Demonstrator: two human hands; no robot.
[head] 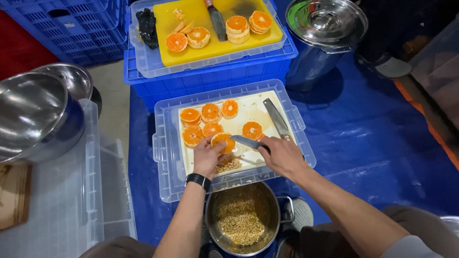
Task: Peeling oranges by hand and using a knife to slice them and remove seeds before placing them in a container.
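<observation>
My left hand (208, 155) holds a halved orange (224, 142) cut side up over a white cutting board (256, 112). My right hand (282, 155) grips a small knife (246, 142) whose blade tip touches that orange half. Several other orange halves (210, 114) lie on the board, and a pile of seeds (228, 166) sits by my left hand. A second, larger knife (278, 119) lies on the board's right side. A black watch (198, 179) is on my left wrist.
The board rests on a clear lid (165, 148) over a blue crate. A steel pot (242, 220) with seeds stands below it. Behind, a yellow board (215, 48) carries more orange halves and a knife. A lidded steel pot (325, 28) stands back right, steel bowls (38, 114) left.
</observation>
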